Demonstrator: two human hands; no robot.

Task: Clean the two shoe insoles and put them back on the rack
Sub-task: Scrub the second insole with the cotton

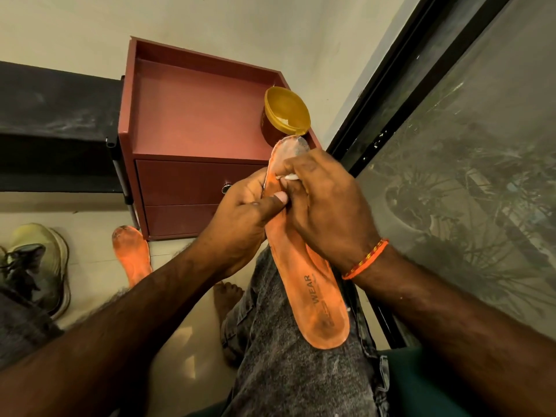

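An orange insole with "WEAR" printed on it lies lengthwise over my knee, its toe end smeared with white paste. My left hand grips the insole's left edge near the middle, thumb pressed on its top. My right hand pinches a small white wad against the insole's upper part. A second orange insole, dirty at the toe, lies on the floor to the left, partly hidden by my left forearm.
A red-brown cabinet with drawers stands ahead; on its top right corner sits an open jar with a yellow flip lid. A black rack is at the left. Sneakers lie on the floor. A glass door runs along the right.
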